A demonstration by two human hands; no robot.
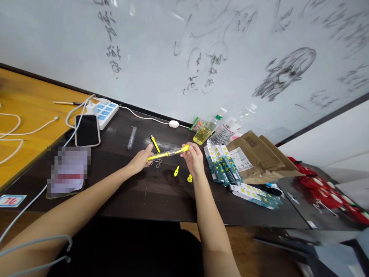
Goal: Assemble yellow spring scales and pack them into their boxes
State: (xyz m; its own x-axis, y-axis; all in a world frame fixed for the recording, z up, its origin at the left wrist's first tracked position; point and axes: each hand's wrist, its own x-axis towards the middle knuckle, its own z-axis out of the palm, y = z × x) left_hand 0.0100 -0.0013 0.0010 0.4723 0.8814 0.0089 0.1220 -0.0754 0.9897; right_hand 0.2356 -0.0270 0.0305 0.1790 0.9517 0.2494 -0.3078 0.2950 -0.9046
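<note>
A slim clear-tube spring scale with yellow parts is held slantwise above the dark table, its right end a little higher. My left hand is closed around its left end. At the right end, the fingers of my right hand pinch the yellow cap. Thin wire pieces lie beneath the tube, near my left hand. Beyond it rests a yellow rod with a dark tip. A small yellow piece and a yellow ring-shaped piece lie nearer me. Farther left is a separate clear tube.
A phone, a power strip and white cables occupy the left. Several green-and-white boxes, an opened cardboard box and two bottles stand right. A whiteboard rises behind the table.
</note>
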